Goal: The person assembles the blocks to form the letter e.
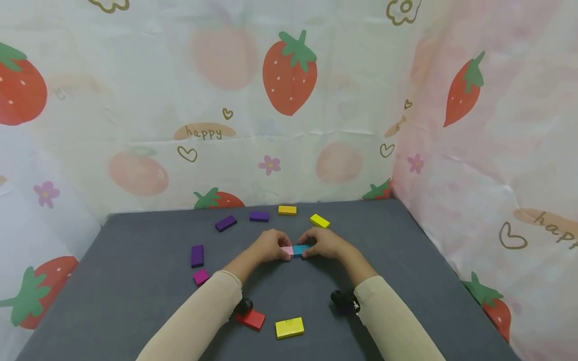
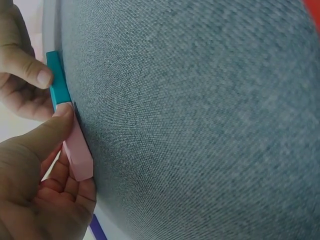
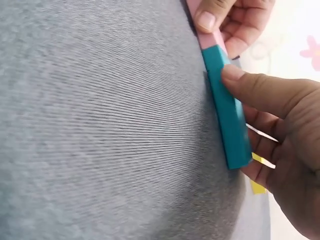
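At the middle of the grey table, a pink block [image 2: 78,150] and a teal-blue block [image 3: 226,112] lie end to end, their short ends meeting. My left hand [image 1: 270,245] pinches the pink block, thumb on the near long side and fingers behind it. From the other side my right hand [image 1: 326,243] holds the teal-blue block the same way, thumb in front and fingertips at the far side. In the head view the hands cover the outer ends of both blocks.
Behind the hands lie purple blocks [image 1: 259,216], an orange block [image 1: 287,210] and a yellow block [image 1: 320,220]. To the left are another purple block [image 1: 197,256] and a magenta block [image 1: 200,277]. A red block [image 1: 251,320] and a second yellow block [image 1: 289,328] lie nearer.
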`<state>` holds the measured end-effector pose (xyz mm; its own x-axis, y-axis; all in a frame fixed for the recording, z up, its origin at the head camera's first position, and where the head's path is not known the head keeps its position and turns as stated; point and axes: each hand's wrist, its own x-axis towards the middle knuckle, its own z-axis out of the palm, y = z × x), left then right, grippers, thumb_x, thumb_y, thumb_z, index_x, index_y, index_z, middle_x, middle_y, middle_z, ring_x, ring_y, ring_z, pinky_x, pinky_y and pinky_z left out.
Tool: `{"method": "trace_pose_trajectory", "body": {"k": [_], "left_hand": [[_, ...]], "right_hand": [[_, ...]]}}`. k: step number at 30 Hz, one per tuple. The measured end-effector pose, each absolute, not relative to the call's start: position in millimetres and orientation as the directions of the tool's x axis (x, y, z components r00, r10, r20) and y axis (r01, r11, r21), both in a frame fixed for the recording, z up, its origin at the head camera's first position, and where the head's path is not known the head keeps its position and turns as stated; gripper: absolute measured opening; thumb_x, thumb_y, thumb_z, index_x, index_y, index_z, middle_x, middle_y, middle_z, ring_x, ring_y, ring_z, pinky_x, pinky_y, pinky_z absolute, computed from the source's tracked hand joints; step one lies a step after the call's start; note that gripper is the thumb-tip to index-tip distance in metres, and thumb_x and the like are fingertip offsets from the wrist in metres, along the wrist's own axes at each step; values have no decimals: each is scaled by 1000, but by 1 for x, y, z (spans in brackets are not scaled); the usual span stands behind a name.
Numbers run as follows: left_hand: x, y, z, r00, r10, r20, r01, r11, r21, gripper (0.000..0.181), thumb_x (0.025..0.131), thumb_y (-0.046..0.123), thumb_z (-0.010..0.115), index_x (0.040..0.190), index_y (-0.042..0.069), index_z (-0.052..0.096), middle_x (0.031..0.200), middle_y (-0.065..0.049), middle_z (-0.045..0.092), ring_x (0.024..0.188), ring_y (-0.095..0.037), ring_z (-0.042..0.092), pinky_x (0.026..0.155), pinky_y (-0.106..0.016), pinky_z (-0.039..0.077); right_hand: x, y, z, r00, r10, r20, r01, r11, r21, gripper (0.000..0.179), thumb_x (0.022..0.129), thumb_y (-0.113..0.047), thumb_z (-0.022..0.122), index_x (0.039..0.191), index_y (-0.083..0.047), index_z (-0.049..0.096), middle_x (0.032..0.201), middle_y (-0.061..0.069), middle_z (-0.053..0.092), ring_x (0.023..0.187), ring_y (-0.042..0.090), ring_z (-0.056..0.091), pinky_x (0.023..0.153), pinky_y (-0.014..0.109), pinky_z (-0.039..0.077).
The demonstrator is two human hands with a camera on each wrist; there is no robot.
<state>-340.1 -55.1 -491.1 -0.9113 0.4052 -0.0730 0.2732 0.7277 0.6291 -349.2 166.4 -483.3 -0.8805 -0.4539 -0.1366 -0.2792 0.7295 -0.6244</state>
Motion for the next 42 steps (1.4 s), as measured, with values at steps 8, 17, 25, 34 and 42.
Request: {"method": "trace_pose_trajectory", "body": {"k": [8, 17, 25, 34, 42], "left_hand": [[-341, -55, -493, -913, 401, -81, 271, 742, 614, 26, 82, 20, 88, 103, 14, 76, 93, 3, 68, 85, -14, 57, 81, -33, 48], [-342, -56, -494, -916, 390, -90, 253, 738, 626, 26, 82, 20, 88, 104, 14, 76, 95, 2, 68, 86, -15, 57, 82, -33, 48], [-340, -56, -496, -919, 380, -106, 231, 735, 637, 27, 82, 21, 88, 106, 15, 75, 96, 2, 68, 88, -16, 57, 83, -34, 49], [-340, -57, -495, -916, 391, -91, 245, 724, 645, 27, 82, 21, 88, 104, 14, 76, 95, 2, 69, 86, -15, 58, 82, -34, 49], [-337, -58, -493, -916, 391, -88, 246, 721, 648, 27, 82, 21, 88, 105, 15, 76, 96, 2, 69, 86, -15, 58, 82, -34, 50]], "right_hand": [[-359, 175, -477, -907, -418, -54, -304, 738, -603, 32, 91, -22, 79, 122, -15, 74, 116, -1, 70, 107, 19, 63, 96, 44, 52], [-378, 190, -476, -943, -314, 111, -317, 744, -588, 32, 95, -20, 74, 125, -9, 72, 125, 10, 64, 117, 32, 58, 98, 50, 50], [-388, 200, -481, -980, -168, 107, -198, 775, -600, 34, 97, -23, 72, 130, -11, 70, 133, 12, 60, 121, 33, 58, 97, 51, 51], [-392, 203, -489, -994, -98, 57, -113, 787, -606, 42, 99, -26, 70, 137, -9, 65, 136, 15, 57, 121, 34, 59, 95, 49, 53], [-394, 200, -498, -996, -73, 45, -85, 777, -624, 42, 99, -27, 71, 136, -8, 65, 134, 15, 60, 122, 34, 60, 95, 48, 53]]}}
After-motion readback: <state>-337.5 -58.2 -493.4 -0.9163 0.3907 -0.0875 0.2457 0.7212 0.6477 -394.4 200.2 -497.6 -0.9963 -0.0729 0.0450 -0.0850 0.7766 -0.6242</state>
